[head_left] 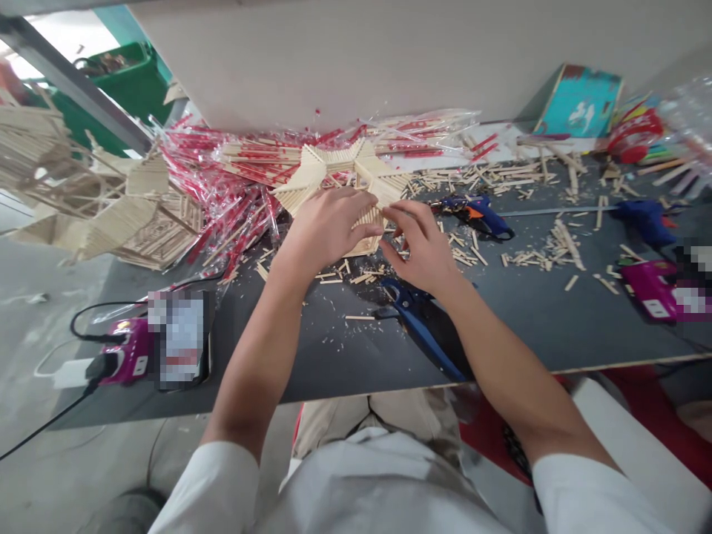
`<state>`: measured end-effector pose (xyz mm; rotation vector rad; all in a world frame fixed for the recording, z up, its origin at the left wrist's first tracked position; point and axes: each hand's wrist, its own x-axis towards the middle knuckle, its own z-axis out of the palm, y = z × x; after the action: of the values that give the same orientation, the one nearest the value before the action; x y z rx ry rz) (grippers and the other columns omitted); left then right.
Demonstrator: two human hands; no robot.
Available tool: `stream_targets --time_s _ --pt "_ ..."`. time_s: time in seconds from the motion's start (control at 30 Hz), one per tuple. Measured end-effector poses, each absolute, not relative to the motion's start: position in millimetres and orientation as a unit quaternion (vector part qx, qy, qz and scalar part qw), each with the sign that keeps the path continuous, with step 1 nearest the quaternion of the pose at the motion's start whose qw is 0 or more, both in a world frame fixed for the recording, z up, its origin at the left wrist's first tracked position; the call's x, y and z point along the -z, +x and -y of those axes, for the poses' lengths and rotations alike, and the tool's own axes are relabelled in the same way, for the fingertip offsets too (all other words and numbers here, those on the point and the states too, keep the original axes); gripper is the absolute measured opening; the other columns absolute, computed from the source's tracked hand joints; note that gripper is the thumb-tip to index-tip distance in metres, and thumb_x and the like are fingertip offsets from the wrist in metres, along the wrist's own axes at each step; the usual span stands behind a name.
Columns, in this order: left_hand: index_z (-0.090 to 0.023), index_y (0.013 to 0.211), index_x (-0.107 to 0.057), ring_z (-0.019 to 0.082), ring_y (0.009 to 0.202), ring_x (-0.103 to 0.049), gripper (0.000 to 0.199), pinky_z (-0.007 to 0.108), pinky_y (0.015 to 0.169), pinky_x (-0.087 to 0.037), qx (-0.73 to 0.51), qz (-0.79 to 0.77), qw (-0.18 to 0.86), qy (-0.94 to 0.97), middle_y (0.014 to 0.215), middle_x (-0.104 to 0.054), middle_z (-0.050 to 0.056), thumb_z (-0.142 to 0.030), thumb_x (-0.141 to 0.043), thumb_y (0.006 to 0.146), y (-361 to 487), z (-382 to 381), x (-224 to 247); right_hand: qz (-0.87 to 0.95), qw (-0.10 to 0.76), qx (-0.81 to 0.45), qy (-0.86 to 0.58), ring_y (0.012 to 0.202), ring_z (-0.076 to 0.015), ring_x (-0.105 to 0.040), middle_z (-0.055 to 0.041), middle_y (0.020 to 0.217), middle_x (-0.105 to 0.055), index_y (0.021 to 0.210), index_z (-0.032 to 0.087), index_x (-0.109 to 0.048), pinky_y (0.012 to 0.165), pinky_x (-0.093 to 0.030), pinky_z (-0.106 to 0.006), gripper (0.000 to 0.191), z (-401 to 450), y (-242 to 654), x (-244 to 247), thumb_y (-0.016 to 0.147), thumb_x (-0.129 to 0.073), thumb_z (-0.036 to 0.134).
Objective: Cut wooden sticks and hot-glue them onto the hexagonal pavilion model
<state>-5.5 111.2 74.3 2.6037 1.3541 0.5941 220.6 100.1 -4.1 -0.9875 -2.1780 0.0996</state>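
Taking the star-shaped stick model [348, 158] as the centre of the dial, with 12 pointing away from the person, it lies on the dark tabletop [345, 371] under both hands. The left hand [328, 219] rests over it at 7 o'clock, fingers close together and thumb stretched towards 3; I cannot tell whether it grips. The right hand [420, 241] comes in from 4 o'clock with fingers bent and thumb apart from the forefinger, their tips at the model's near right edge; whether they clamp on it I cannot tell. Loose stick offcuts [364, 278] lie just beside it at 6, and blue-handled cutters [426, 326] sit at 5, partly below the right forearm. A blue glue gun [472, 211] lies at 3, with a second glue gun [645, 221] farther out the same way. Red-and-wood sticks in clear plastic [222, 185] spread from 9 round to 12. Beyond them at 9 stands a larger stick structure [116, 222]. A phone [183, 337] and a purple box [130, 348] are near 8.
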Motion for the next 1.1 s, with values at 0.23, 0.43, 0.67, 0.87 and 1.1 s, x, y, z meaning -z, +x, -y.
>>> stream_targets --time_s 0.23,0.43,0.67,0.87,1.1 --pt "-0.018 0.133 -0.071 0.032 0.122 -0.069 0.042 0.042 0.105 -0.051 -0.202 -0.452 0.073 0.866 0.129 -0.075 0.013 -0.046 -0.053 0.107 -6.0 -112.3 -74.4 0.849 0.376 -0.035 -0.370 0.105 -0.0270 -0.073 -0.0190 0.142 -0.058 0.150 0.024 -0.049 0.068 -0.063 -0.036 0.044 -100.4 219.1 3.5 0.106 -0.055 0.026" --pt "-0.017 0.135 -0.069 0.032 0.123 -0.068 0.041 0.044 0.105 -0.052 -0.194 -0.461 0.060 0.864 0.131 -0.073 0.014 -0.040 -0.053 0.106 -3.6 -110.8 -72.5 0.851 0.384 -0.023 -0.358 0.099 -0.0255 -0.073 -0.0177 0.141 -0.057 0.153 0.027 -0.046 0.065 -0.063 -0.036 0.046 -103.8 219.3 8.8 0.108 -0.053 0.029" --pt "-0.019 0.132 -0.070 0.033 0.134 -0.061 0.038 0.047 0.113 -0.049 -0.224 -0.433 0.063 0.871 0.141 -0.065 0.014 -0.040 -0.055 0.104 -5.6 -112.2 -68.2 0.852 0.382 -0.025 -0.358 0.096 -0.0246 -0.073 -0.0157 0.142 -0.057 0.155 0.032 -0.044 0.064 -0.064 -0.037 0.049 -105.0 221.1 10.6 0.108 -0.053 0.031" --pt "-0.018 0.131 -0.069 0.033 0.132 -0.062 0.036 0.049 0.112 -0.051 -0.216 -0.425 0.066 0.877 0.138 -0.065 0.015 -0.038 -0.060 0.103 -5.4 -111.1 -70.8 0.856 0.378 -0.039 -0.351 0.090 -0.0227 -0.073 -0.0151 0.142 -0.056 0.155 0.033 -0.042 0.066 -0.064 -0.038 0.048 -105.9 222.4 10.4 0.108 -0.054 0.032" --pt "-0.019 0.115 -0.069 0.032 0.121 -0.066 0.021 0.048 0.104 -0.056 -0.213 -0.412 0.035 0.885 0.133 -0.066 0.014 -0.033 -0.066 0.100 3.7 -99.8 -82.5 0.850 0.384 -0.041 -0.358 0.085 -0.0222 -0.074 -0.0139 0.143 -0.057 0.155 0.036 -0.041 0.065 -0.063 -0.039 0.047 -106.6 222.0 11.6 0.109 -0.051 0.039"
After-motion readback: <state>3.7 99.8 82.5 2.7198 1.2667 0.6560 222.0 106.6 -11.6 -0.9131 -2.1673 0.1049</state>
